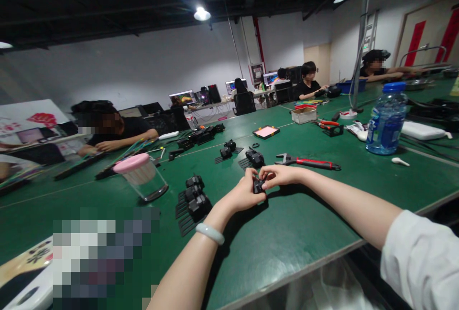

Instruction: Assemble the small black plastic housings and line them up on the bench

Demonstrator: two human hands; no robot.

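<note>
Between my two hands is a small black plastic part (258,186), close above the green table (287,233). My left hand (248,190) has its fingers closed around the part from the left. From the right, my right hand (278,176) pinches the same part with thumb and fingertips. Much of it is hidden by my fingers. Just beyond my hands lies a black finned part (254,157), with another like it (227,149) farther back. Left of my left wrist, several more finned black parts (195,200) sit in a row.
An adjustable wrench (311,163) with a red and black handle lies beyond my right hand. A blue-capped bottle (385,121) stands at right. A pink-lidded clear jar (143,176) is at left. A small box (304,115) stands farther back. Other people work around the table.
</note>
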